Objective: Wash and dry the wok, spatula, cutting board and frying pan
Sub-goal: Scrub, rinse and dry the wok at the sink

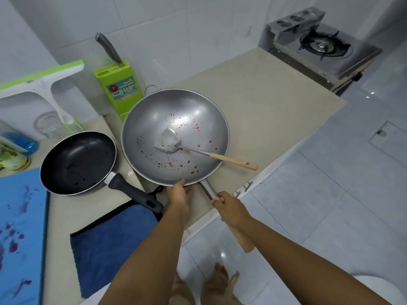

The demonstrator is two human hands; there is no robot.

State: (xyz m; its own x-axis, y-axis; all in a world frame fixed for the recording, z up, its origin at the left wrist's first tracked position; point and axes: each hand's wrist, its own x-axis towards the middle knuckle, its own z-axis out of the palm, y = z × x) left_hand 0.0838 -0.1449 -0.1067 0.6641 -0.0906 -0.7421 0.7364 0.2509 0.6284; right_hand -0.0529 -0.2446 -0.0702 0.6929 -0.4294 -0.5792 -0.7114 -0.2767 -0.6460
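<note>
A grey steel wok [154, 119] speckled with red bits sits on the beige counter. A metal spatula [169, 140] with a wooden handle lies inside it, handle over the right rim. My right hand [229, 209] grips the wok's long wooden handle. My left hand [179, 194] holds the wok's near rim, thumb on the edge. Left of the wok stands a black frying pan [77, 161], its handle pointing toward me. A blue cutting board [19, 227] with purple stains lies at the far left.
A dark blue towel [110, 241] lies on the counter's [264, 102] near edge. A green knife block [120, 89] with one knife stands behind the wok. A gas stove [321, 47] is at the back right. A glass jar [47, 124] and bottles sit back left.
</note>
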